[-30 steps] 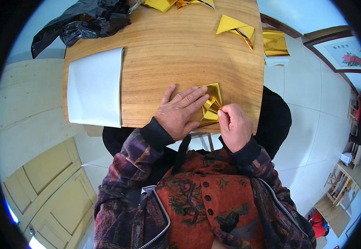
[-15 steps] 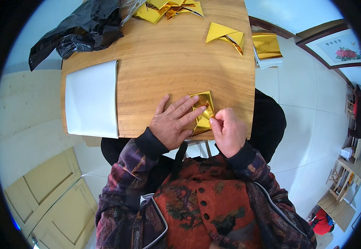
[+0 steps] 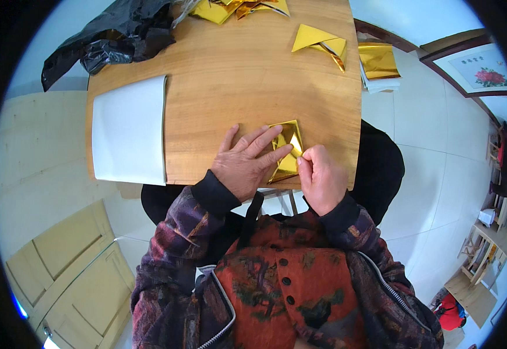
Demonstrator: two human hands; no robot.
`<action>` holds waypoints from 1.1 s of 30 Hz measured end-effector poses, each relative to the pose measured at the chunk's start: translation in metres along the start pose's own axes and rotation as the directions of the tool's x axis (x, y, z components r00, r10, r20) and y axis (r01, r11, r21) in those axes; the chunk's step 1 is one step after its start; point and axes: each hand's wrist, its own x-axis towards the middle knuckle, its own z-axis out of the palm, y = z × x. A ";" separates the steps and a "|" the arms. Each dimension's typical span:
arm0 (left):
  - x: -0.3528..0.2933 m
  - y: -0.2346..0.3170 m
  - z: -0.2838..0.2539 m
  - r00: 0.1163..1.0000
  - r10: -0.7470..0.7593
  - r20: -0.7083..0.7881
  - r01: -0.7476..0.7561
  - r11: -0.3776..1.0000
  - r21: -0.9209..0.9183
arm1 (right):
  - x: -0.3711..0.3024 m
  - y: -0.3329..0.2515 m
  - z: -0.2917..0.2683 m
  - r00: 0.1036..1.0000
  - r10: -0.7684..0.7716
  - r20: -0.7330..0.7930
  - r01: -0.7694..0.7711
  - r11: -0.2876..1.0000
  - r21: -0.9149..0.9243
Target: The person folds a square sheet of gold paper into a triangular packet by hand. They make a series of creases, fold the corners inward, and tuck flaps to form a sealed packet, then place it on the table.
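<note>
A partly folded sheet of shiny gold foil paper (image 3: 289, 167) lies at the near edge of the wooden table (image 3: 224, 81). My left hand (image 3: 243, 166) rests on its left side with fingers spread, the fingertips pressing the foil down. At the paper's right edge my right hand (image 3: 322, 179) is closed, thumb and forefinger pinching a fold. The underside of the paper is hidden. Farther off, towards the right, sits a folded gold paper piece (image 3: 318, 42) with a pointed flap.
Several folded gold pieces (image 3: 211, 11) are heaped at the far edge, beside a crumpled black plastic bag (image 3: 128, 35). A folded white sheet (image 3: 130, 131) covers the table's left side. Past the right edge is a stack of gold foil sheets (image 3: 379, 61).
The lifted foil fold beside my left fingertips now lies flatter, and my right hand stays pinched at the right edge. The whole view has shifted slightly.
</note>
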 end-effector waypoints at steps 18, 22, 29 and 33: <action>-0.003 -0.002 0.008 0.997 0.011 -0.075 -0.008 0.999 0.042 | -0.004 0.004 0.000 0.998 -0.068 0.003 0.068 0.997 0.023; -0.001 -0.002 0.008 0.998 0.007 -0.068 -0.005 1.000 0.027 | -0.003 0.005 0.001 0.996 -0.088 -0.023 0.088 0.996 0.016; -0.001 -0.002 0.008 0.997 0.027 -0.070 -0.023 0.999 0.049 | -0.002 0.003 0.001 0.996 -0.086 -0.026 0.086 0.996 0.000; -0.001 -0.002 0.010 0.996 0.021 -0.090 -0.017 0.999 0.045 | -0.002 0.002 0.001 0.996 -0.086 -0.025 0.086 0.996 0.001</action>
